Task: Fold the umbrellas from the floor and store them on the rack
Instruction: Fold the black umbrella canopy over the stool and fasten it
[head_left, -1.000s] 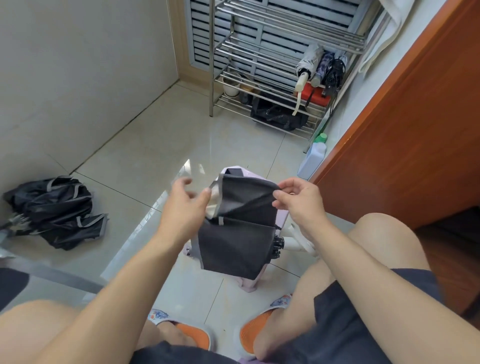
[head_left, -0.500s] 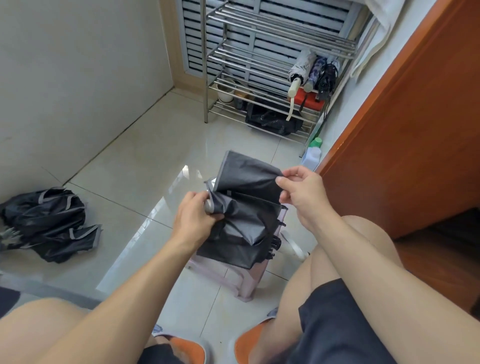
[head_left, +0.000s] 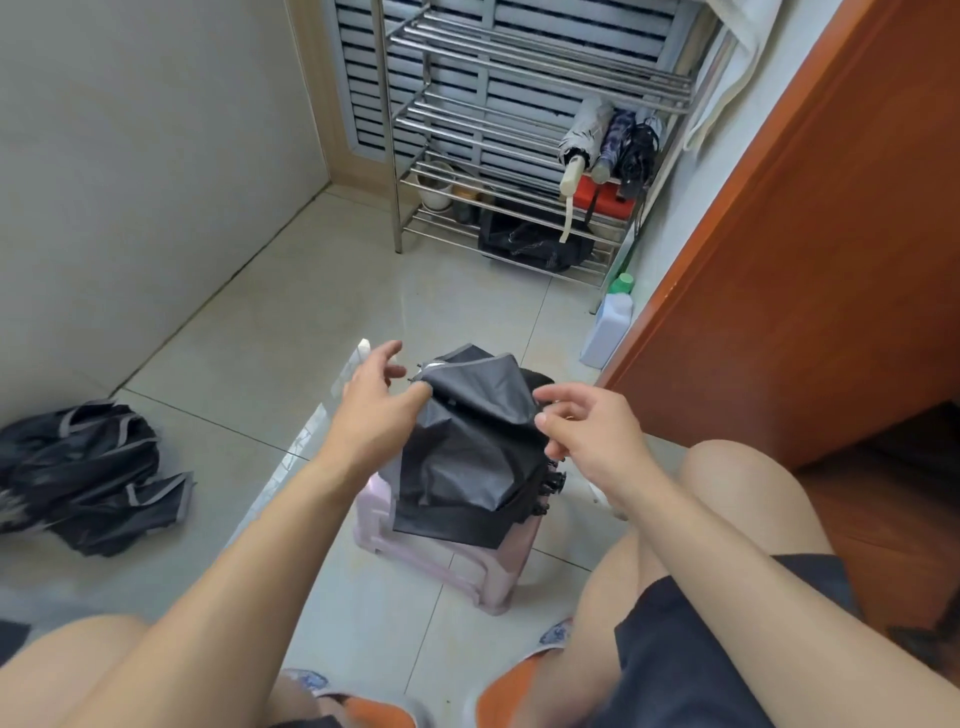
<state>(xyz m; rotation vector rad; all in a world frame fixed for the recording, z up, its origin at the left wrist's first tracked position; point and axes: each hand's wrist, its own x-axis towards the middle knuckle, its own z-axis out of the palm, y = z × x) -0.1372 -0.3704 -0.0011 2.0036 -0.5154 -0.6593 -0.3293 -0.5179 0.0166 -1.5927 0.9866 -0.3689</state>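
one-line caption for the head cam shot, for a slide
Both hands, left and right, folding a black umbrella over a pink stool.

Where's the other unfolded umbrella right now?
In the head view, the unfolded umbrella lies crumpled on the floor at far left, by the wall, apart from the stool.
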